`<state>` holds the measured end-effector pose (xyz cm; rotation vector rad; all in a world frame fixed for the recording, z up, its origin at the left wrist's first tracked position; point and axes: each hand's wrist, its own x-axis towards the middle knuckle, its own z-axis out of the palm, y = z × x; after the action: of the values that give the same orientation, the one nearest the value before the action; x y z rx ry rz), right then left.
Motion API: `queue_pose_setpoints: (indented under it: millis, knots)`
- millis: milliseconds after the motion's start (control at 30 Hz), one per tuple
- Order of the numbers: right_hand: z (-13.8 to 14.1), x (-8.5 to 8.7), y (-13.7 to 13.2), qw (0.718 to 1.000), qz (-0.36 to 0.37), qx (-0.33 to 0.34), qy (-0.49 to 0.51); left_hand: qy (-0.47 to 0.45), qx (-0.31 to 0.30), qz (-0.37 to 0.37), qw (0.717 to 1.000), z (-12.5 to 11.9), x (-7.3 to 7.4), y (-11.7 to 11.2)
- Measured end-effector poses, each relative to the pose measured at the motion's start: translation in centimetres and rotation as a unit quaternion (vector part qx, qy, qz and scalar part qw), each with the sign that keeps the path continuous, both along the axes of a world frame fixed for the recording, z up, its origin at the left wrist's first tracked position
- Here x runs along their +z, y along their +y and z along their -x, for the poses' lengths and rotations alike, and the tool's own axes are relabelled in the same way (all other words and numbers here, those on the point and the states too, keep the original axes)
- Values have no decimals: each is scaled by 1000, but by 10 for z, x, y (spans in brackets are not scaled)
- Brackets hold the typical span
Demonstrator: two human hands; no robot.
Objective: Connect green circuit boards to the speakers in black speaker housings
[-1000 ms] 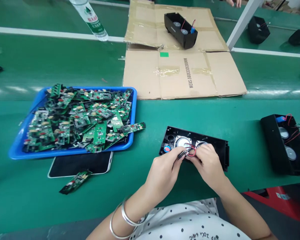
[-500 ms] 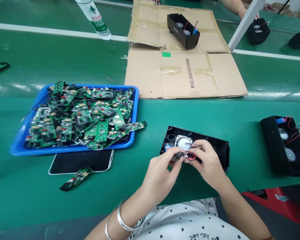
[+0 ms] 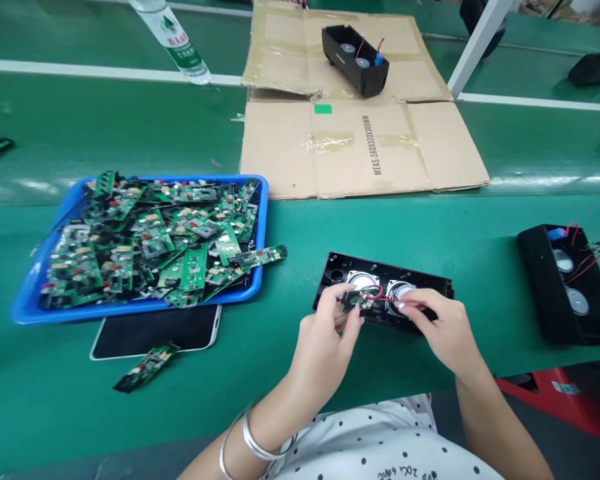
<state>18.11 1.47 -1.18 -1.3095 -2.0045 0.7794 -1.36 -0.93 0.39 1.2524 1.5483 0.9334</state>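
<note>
In front of me lies a black speaker housing (image 3: 420,277) with two round speakers in it, the left speaker (image 3: 363,281) and the right speaker (image 3: 399,291). Over the left one, my left hand (image 3: 333,327) pinches a small green circuit board (image 3: 355,300). Red and black wires (image 3: 377,293) loop from this board toward the right speaker. There my right hand (image 3: 433,320) has thumb and fingertips pressed together at the wire ends, above the speaker's face. The exact grip is partly hidden by the fingers.
A blue tray (image 3: 145,312) heaped with circuit boards stands left, overlapping a phone (image 3: 155,333); a loose board (image 3: 147,367) lies by it. Another housing (image 3: 543,287) sits at right. Flattened cardboard (image 3: 340,157) with an open housing (image 3: 353,63) and a water bottle (image 3: 173,40) are farther back.
My right hand has moved right, from beside the board to the right speaker, stretching the wires and uncovering that speaker. My left hand still holds the board. The other person's hand at top right has left view.
</note>
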Motion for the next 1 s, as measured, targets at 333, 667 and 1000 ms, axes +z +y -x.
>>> queue_pose_setpoints:
  millis: [333,667,1000]
  knots:
    - [27,-7,1,993,-61,46,-88,90,-49,-33,994,-4,-11,8]
    - [27,-11,0,984,-95,57,-140,128,-81,-21,988,-2,-2,13]
    - [26,-9,-2,982,-123,78,-123,113,-114,-50,986,-1,0,15]
